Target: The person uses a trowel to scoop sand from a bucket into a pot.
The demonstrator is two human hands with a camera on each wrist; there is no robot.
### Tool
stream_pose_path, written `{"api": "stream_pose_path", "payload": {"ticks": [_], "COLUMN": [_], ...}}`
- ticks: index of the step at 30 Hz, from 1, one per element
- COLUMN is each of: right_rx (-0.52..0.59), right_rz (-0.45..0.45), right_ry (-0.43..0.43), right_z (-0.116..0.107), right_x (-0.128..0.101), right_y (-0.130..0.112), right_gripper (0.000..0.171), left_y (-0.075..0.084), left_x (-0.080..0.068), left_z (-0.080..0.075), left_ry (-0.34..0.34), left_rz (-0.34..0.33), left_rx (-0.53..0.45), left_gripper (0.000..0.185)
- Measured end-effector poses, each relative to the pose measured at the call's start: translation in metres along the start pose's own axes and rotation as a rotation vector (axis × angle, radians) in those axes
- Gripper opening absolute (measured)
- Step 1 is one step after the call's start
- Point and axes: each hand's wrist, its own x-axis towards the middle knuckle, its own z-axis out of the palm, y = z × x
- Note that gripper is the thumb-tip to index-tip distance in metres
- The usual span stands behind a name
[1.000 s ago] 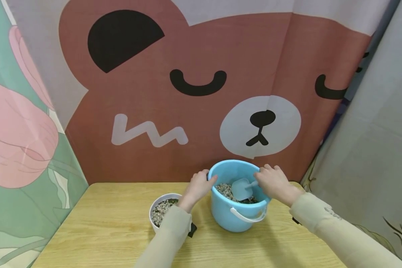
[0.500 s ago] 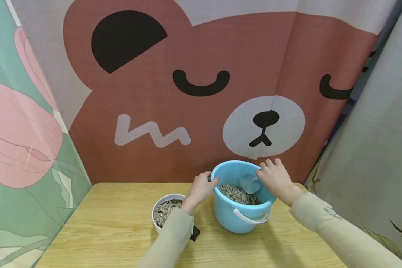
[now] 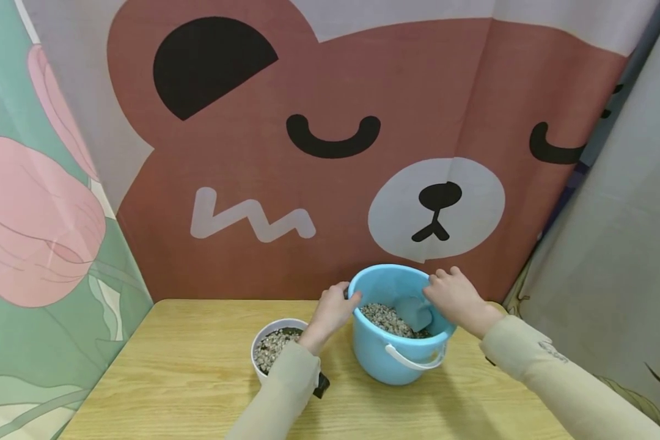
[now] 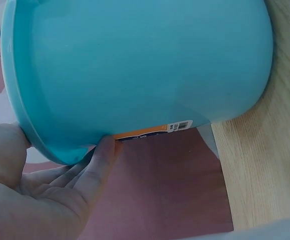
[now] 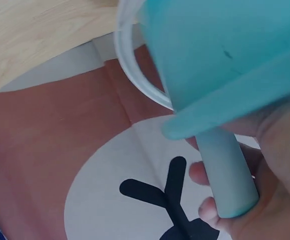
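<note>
My left hand [image 3: 330, 315] holds the left rim of a light blue bucket [image 3: 382, 360]; in the left wrist view, its thumb and fingers [image 4: 97, 167] lie on either side of the rim. Greyish gravel [image 3: 385, 318] covers the bottom of the bucket. With my right hand [image 3: 455, 299] I grip a blue scoop [image 3: 414, 313] at the bucket's right rim. Its blade dips into the gravel against the right inner wall, the tip partly hidden. The right wrist view shows the scoop's handle [image 5: 227, 175] within my curled fingers, outside the view of the bucket's interior.
A white pot [image 3: 256, 351] with pebbles and some dark green matter stands left of the bucket, partly behind my left forearm. The bucket's white handle [image 3: 412, 360] hangs at its front. A bear-print curtain [image 3: 242, 263] rises directly behind the wooden table [image 3: 187, 366].
The scoop's blade has shifted from the middle of the gravel to the right inner wall, then down into the gravel. My left hand keeps its hold on the rim. The head view has turned slightly left.
</note>
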Motion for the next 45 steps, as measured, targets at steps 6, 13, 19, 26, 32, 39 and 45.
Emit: {"api": "stream_pose_path", "payload": {"ticks": [6, 13, 19, 26, 32, 39, 45], "right_rx": [0.267, 0.565, 0.728, 0.858, 0.927, 0.985, 1.02], "right_rz": [-0.066, -0.068, -0.07, -0.044, -0.033, 0.059, 0.143], "right_ry": [-0.06, -0.153, -0.193, -0.217, -0.165, -0.147, -0.107], "right_z": [-0.013, -0.016, -0.012, -0.007, -0.006, -0.012, -0.014], "right_x": [-0.004, -0.005, 0.002, 0.003, -0.003, -0.017, -0.025], "right_y": [0.004, 0.005, 0.001, 0.004, 0.013, 0.021, 0.025], "right_gripper": [0.03, 0.016, 0.007, 0.002, 0.005, 0.01, 0.01], "left_y": [-0.001, -0.001, -0.001, -0.003, -0.003, -0.002, -0.004], "left_x": [0.0, 0.001, 0.001, 0.002, 0.003, 0.001, 0.002], "left_z": [0.0, 0.002, 0.001, 0.001, 0.003, 0.003, 0.002], "left_ry": [0.002, 0.013, 0.015, 0.021, 0.014, 0.014, 0.015], "left_rz": [-0.012, -0.005, 0.002, 0.01, 0.013, 0.018, 0.021], "left_rx": [-0.011, 0.0, 0.005, 0.012, 0.018, -0.004, 0.002], "left_gripper": [0.029, 0.029, 0.025, 0.027, 0.03, 0.025, 0.023]}}
